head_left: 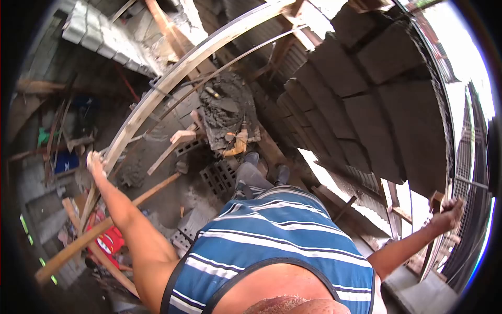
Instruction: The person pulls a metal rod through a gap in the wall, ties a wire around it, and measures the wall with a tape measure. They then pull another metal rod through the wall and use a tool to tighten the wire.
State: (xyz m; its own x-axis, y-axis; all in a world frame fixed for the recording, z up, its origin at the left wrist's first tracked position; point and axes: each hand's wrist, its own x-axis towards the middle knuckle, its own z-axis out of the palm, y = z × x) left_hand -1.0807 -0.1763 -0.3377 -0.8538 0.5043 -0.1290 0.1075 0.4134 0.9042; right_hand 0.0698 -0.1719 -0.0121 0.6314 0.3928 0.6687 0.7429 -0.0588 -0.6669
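My left hand (96, 164) is out to the left, its fingers closed on a long wooden beam (172, 78) that curves up across the view. Far to the right, my right hand (448, 215) is closed in a fist beside the lower edge of a grey block wall (366, 104); I cannot tell what is in it. Between my hands, below me, a board of wet grey mortar (228, 107) lies near my feet. A tool with a yellow handle (213, 92) rests on the mortar, and a yellow object (239, 143) lies at its near edge.
Hollow concrete blocks (218, 177) lie beside my shoes (283, 174). A wooden pole (133, 204) slants across the lower left, over a red item (107, 240). Another block wall (107, 39) stands upper left. Loose timber and a blue container (66, 163) are at far left.
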